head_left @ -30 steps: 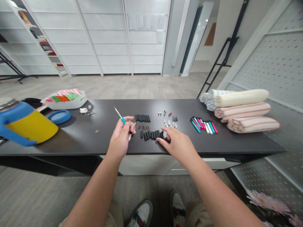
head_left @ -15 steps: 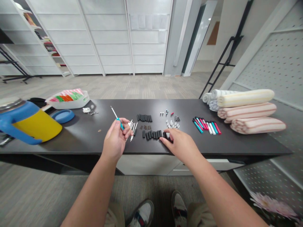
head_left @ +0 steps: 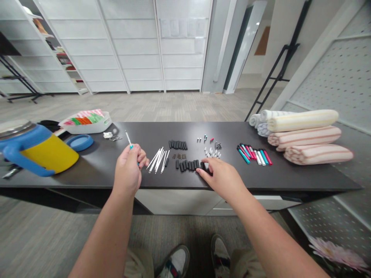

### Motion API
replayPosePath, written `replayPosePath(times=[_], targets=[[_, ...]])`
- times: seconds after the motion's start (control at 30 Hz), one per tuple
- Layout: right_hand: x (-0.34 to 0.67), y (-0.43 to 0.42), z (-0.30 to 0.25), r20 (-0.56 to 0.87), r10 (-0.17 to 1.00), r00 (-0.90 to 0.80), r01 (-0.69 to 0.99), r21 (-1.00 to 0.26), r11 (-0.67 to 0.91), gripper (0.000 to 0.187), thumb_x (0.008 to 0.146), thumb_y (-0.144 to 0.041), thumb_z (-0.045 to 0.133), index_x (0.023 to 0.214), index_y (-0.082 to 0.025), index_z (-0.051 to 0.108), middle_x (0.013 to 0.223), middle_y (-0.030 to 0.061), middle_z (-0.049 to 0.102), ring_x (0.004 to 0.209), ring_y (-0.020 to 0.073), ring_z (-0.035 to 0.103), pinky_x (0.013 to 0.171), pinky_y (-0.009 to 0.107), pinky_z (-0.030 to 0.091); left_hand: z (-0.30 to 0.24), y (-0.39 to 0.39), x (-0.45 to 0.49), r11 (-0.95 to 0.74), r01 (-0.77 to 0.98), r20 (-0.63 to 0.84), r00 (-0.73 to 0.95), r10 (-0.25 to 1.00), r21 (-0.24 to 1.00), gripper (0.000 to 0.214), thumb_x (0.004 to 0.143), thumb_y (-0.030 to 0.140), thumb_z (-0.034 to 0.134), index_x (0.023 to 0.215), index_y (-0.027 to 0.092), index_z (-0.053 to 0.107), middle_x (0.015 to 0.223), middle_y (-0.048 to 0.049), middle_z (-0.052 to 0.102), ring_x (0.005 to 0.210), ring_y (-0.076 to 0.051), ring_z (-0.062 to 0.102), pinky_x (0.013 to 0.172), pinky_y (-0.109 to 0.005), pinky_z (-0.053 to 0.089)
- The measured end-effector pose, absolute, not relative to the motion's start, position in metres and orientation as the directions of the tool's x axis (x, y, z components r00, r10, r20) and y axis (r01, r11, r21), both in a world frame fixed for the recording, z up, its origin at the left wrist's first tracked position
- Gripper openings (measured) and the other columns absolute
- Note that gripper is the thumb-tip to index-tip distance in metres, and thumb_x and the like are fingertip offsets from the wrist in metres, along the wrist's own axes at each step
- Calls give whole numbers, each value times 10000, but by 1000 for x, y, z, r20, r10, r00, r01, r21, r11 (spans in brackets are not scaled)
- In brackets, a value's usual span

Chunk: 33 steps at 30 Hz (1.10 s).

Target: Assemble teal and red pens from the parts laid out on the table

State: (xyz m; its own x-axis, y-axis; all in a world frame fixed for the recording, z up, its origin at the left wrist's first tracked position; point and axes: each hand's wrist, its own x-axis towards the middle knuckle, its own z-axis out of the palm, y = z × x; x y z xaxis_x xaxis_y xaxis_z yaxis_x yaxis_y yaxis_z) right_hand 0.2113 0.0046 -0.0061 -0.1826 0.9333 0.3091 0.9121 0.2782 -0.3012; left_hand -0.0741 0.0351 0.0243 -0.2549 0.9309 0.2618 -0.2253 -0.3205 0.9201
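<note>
- The left hand [head_left: 127, 170] is closed around a thin white pen refill with a teal collar [head_left: 129, 140]. Its tip pokes up out of the fist, well left of the near row of black barrel pieces [head_left: 188, 165].
- The right hand [head_left: 223, 177] lies low at the right end of that row, fingertips [head_left: 203, 169] touching the end piece. From here I cannot tell whether the grip has it pinched or merely rests on it.
- I'd judge the step in hand to be a pick-up of one barrel piece. Lifting it cleanly calls for nipping only that end piece without rolling its neighbours.
- Just left of the row a fan of loose white refills [head_left: 158, 159] lies on the dark counter [head_left: 101, 166].
- Behind the row is a second row of black pieces [head_left: 177, 144], with small tips and springs [head_left: 213, 150] behind and to the right.
- Further right lie finished coloured pens [head_left: 255, 154], then rolled striped towels [head_left: 307, 135].
- Far left stands a yellow-and-blue jug [head_left: 37, 152], with a blue lid [head_left: 79, 142] and a white tray [head_left: 87, 127].
</note>
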Motion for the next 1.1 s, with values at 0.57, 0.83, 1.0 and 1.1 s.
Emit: replayPosePath(times=[0.57, 0.83, 1.0, 1.1], targets=[[214, 6, -6, 328, 930, -163, 875, -389, 290, 410, 973, -493, 689, 1236, -180, 715, 1079, 99, 762, 915, 252, 713, 815, 359, 515, 33, 117, -46, 62, 868, 105, -130, 986, 493, 224, 840, 426, 712, 802, 210, 754, 693, -53, 711, 712, -226, 673, 665, -307, 460], [213, 6, -5, 338, 927, -163, 861, -411, 301, 382, 982, -466, 679, 1227, -174, 715, 1047, 100, 757, 888, 244, 712, 798, 350, 518, 35, 152, -29, 119, 941, 64, -146, 987, 317, 248, 810, 410, 719, 831, 172, 785, 902, -180, 782, 921, -322, 749, 800, -364, 540], [214, 6, -7, 357, 921, -157, 858, -412, 306, 357, 1000, -453, 651, 1217, -177, 716, 1037, 101, 755, 873, 242, 709, 791, 348, 520, 32, 160, -24, 146, 957, 28, -158, 987, 249, 306, 764, 404, 754, 933, 151, 789, 985, -206, 789, 975, -336, 755, 815, -349, 558], [214, 7, -7, 360, 920, -157, 855, -416, 309, 343, 1011, -451, 636, 1209, -183, 716, 1043, 102, 754, 880, 242, 708, 792, 344, 517, 31, 161, -24, 151, 962, 18, -159, 987, 227, 323, 776, 405, 740, 962, 146, 790, 992, -215, 787, 964, -336, 757, 805, -349, 561]])
